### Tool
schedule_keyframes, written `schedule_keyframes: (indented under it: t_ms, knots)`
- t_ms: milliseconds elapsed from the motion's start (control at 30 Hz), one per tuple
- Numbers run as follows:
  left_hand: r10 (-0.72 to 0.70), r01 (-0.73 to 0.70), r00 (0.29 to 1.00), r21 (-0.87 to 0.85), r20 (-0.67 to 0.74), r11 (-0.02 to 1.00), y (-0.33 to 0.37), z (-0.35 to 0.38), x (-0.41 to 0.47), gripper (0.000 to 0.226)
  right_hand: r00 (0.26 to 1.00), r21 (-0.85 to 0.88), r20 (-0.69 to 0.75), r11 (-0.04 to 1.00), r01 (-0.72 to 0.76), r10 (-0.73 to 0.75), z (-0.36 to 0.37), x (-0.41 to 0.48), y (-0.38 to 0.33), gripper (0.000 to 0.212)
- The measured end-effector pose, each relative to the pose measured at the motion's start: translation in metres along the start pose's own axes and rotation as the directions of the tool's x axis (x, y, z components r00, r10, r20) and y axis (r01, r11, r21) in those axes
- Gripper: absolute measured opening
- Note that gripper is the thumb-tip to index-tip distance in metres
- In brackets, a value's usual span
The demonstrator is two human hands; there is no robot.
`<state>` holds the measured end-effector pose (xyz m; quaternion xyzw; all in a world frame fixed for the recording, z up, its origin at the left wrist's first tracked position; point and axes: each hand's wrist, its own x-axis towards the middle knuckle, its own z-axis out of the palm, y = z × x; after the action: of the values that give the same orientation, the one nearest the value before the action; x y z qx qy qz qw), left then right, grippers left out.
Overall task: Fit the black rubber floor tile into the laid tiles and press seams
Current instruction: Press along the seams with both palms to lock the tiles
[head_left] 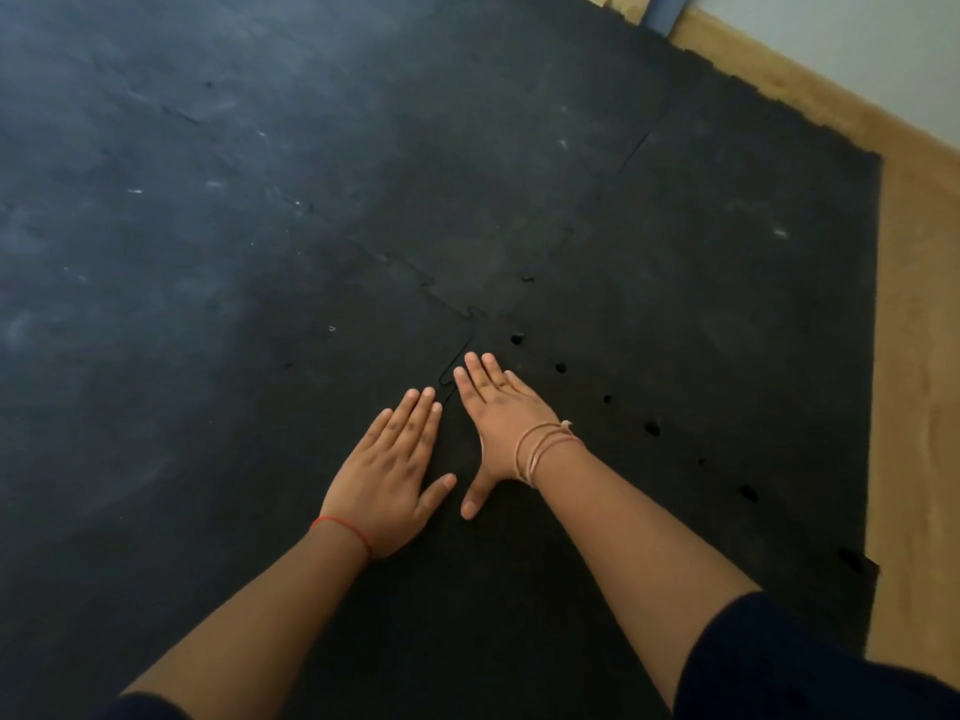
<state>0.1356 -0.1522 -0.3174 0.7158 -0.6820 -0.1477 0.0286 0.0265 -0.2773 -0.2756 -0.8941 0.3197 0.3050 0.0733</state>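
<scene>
Black rubber covers most of the frame; I read no brand, label or writing anywhere on it. I count two hands, both flat, palms down, fingers extended, holding nothing. My left hand (387, 475) lies at lower centre with a red thread (343, 530) on the wrist. My right hand (501, 423) lies just beside it, slightly higher, with several tan bands (543, 446) on the wrist. The thumbs point toward each other, apart.

The black rubber floor tile (597, 511) occupies the lower right of the frame, under the right hand. Its interlocking seam (457, 363) runs up from between the fingertips to a four-way junction at centre. Along its upper-right edge I count about seven small open gaps (652, 428) in a diagonal row. The laid tiles (234, 226) fill the left and upper frame, scuffed grey with pale flecks. Bare wooden floor (919, 407) borders the right side, with a pale wall (857, 54) at upper right.
</scene>
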Motion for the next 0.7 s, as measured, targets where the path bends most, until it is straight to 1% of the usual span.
schedule_keyframes:
  t_ms: [67,167,233,267,300,367,433,500,600,700]
  knots:
    - [0.013,-0.013,0.999,0.018,0.035,1.0,0.001,-0.002,-0.001,0.075,0.999,-0.016,0.032,1.0,-0.001,0.002,-0.003,-0.001,0.0,0.151]
    - [0.013,-0.014,0.999,0.032,0.05,0.999,0.001,-0.006,0.001,0.074,0.998,0.011,0.061,1.0,-0.008,0.007,-0.013,0.002,-0.001,0.146]
    - [0.028,-0.031,0.997,0.035,0.073,0.999,0.001,-0.012,0.006,0.072,0.999,0.054,0.051,0.999,-0.003,0.0,-0.015,-0.001,-0.002,0.143]
    - [0.03,-0.032,0.996,0.026,0.086,0.999,0.002,-0.014,0.011,0.071,1.0,0.093,0.02,0.996,-0.009,0.007,-0.012,-0.005,0.0,0.143]
    - [0.023,-0.024,0.996,0.01,0.09,1.0,0.004,-0.016,0.019,0.07,0.999,0.145,-0.035,0.989,-0.033,0.039,-0.005,-0.01,0.004,0.142]
    - [-0.003,0.005,0.996,-0.021,0.092,1.0,0.008,-0.02,0.04,0.068,0.973,0.269,-0.137,0.952,-0.143,0.185,0.016,-0.021,0.011,0.145]
    - [-0.004,0.007,0.998,-0.04,0.067,0.999,0.016,-0.027,0.067,0.065,0.932,0.354,-0.152,0.899,-0.259,0.328,0.027,-0.027,0.013,0.15]
    - [0.022,-0.021,0.998,-0.019,0.057,1.0,0.026,-0.035,0.094,0.065,0.917,0.371,-0.111,0.872,-0.32,0.383,0.026,-0.023,0.012,0.155]
    - [0.077,-0.087,0.982,0.055,0.173,0.995,0.033,-0.046,0.123,0.067,0.925,0.346,-0.062,0.878,-0.332,0.374,0.019,-0.015,0.011,0.158]
    - [0.035,-0.076,0.955,0.127,0.294,0.989,0.038,-0.05,0.133,0.07,0.935,0.336,-0.001,0.881,-0.334,0.355,0.014,-0.012,0.014,0.156]
